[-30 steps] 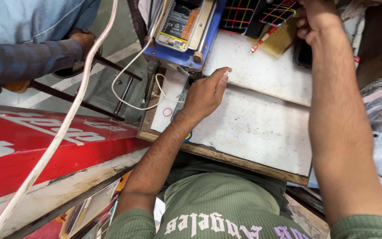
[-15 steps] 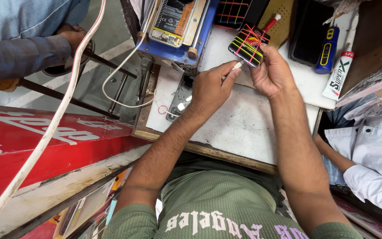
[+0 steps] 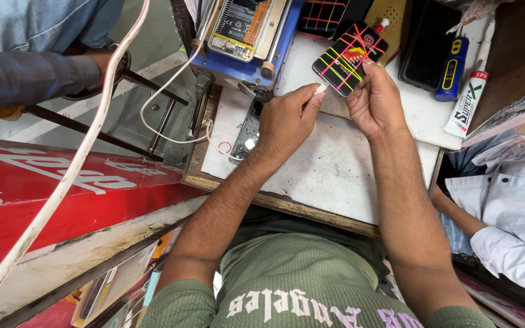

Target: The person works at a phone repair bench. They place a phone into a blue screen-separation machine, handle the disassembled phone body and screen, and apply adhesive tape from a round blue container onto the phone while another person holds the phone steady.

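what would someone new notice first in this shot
The black phone wrapped in crossing yellow and pink bands, held up in the right hand over the white worktop. Beside it the left hand pinches a small white piece in its fingers. At top, a blue fixture holds an opened phone.

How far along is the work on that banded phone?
Done: the phone is already wrapped in coloured rubber bands. In hand: the right hand holds it up while the left hand brings a small white piece to its edge. Left: another phone sits open in the blue clamp.
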